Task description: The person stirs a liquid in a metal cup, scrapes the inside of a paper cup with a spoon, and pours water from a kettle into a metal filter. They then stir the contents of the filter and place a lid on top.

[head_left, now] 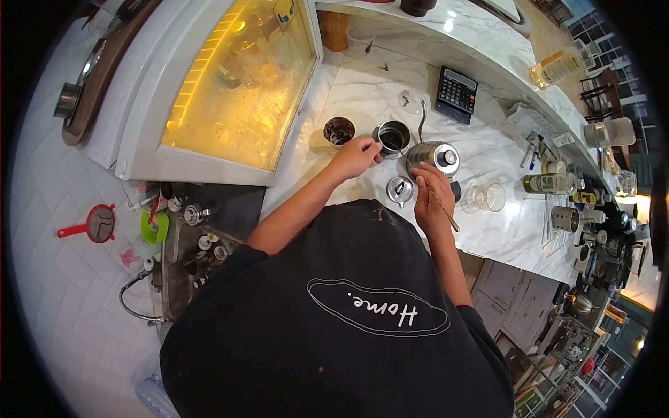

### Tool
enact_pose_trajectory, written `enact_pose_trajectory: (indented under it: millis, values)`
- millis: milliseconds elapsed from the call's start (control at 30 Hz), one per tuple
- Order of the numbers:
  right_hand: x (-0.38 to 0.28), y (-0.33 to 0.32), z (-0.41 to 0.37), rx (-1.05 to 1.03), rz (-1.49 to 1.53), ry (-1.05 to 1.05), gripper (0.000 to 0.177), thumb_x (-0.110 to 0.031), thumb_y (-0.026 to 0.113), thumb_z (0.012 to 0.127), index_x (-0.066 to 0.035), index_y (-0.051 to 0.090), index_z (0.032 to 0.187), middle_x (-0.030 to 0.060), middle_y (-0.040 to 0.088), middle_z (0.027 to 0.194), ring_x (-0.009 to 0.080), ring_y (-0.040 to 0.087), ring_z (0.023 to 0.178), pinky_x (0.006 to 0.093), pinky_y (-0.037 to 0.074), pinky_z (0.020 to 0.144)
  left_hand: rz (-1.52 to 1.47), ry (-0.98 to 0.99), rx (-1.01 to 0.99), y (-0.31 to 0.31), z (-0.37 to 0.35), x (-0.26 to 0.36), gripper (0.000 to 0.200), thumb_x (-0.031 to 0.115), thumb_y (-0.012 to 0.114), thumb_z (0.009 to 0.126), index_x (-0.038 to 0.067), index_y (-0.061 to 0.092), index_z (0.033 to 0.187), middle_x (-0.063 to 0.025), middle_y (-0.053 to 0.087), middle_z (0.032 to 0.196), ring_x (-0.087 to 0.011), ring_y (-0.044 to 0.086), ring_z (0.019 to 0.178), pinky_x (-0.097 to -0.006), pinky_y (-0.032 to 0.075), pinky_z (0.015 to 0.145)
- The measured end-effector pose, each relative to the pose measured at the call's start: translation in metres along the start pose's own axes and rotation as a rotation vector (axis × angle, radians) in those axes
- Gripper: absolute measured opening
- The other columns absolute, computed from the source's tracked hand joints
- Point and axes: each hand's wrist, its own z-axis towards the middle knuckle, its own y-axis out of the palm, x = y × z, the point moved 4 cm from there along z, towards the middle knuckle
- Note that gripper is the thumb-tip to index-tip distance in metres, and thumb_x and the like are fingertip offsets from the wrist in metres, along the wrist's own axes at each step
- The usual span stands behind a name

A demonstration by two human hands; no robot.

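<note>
My left hand [359, 157] is closed, its fingers at the near left edge of a small stainless steel cup [392, 132] with dark contents. In my right hand [435, 194] is a long, thin spoon [444, 211], one end sticking out toward my body. A thin rod reaches into the cup, but my hand hides whether it is the same spoon. Just beyond my right hand stands a steel gooseneck kettle [426, 156]. A glass with dark residue [339, 131] is left of the cup. Nearer me lies a round metal lid-like piece [399, 189].
A calculator [456, 95] lies behind the kettle. An empty glass [490, 198] stands to the right on the marble counter [516, 233]. A lit display fridge [240, 83] bounds the left side. Bottles [550, 183] and pens line the right. A sink [171, 279] is at lower left.
</note>
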Motion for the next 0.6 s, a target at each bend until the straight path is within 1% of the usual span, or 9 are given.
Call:
enact_pose_trajectory:
  millis: [300,400,467,567,600]
  values:
    - [0.0014,0.0015,-0.0023,0.009,0.007,0.016,0.012,-0.006,0.065,0.096,-0.003,0.073,0.105,0.0158,0.074,0.108,0.0321,0.069,0.107,0.0410,0.054,0.092,-0.015,0.013,0.018,0.0008,0.0008,-0.0011,0.037,0.035,0.060,0.101,0.005,0.072,0.085,-0.0053,0.072,0.080,-0.0164,0.057,0.068,-0.0341,0.047,0.068]
    - [0.0026,0.0025,-0.0033,-0.001,0.013,0.027,0.015,-0.006,0.060,0.100,-0.003,0.073,0.106,0.0167,0.074,0.111,0.0321,0.070,0.107,0.0392,0.054,0.093,-0.003,-0.006,0.015,0.0005,0.0008,0.0001,0.036,0.035,0.060,0.101,0.005,0.072,0.085,-0.0055,0.073,0.081,-0.0166,0.058,0.068,-0.0340,0.047,0.068]
    - [0.0035,0.0027,-0.0031,0.003,0.011,0.027,0.015,-0.006,0.060,0.101,-0.003,0.073,0.106,0.0164,0.074,0.111,0.0320,0.070,0.107,0.0391,0.054,0.092,0.006,-0.005,0.013,0.0001,0.0005,0.0008,0.037,0.035,0.060,0.101,0.005,0.072,0.085,-0.0058,0.073,0.082,-0.0168,0.058,0.068,-0.0341,0.047,0.068]
    - [0.0056,0.0011,-0.0014,0.004,-0.012,0.025,0.015,-0.007,0.060,0.101,-0.003,0.073,0.106,0.0160,0.074,0.111,0.0317,0.070,0.107,0.0390,0.054,0.092,0.008,0.007,0.015,0.0005,0.0011,-0.0005,0.036,0.036,0.060,0.101,0.005,0.072,0.087,-0.0056,0.074,0.083,-0.0167,0.059,0.070,-0.0341,0.048,0.069]
    - [0.0068,0.0006,-0.0004,0.003,-0.023,0.024,0.015,-0.007,0.060,0.101,-0.003,0.073,0.106,0.0158,0.074,0.111,0.0316,0.070,0.107,0.0390,0.054,0.092,0.012,-0.001,0.004,0.0002,0.0009,0.0006,0.036,0.035,0.059,0.102,0.004,0.072,0.089,-0.0054,0.074,0.084,-0.0158,0.061,0.073,-0.0332,0.050,0.071]
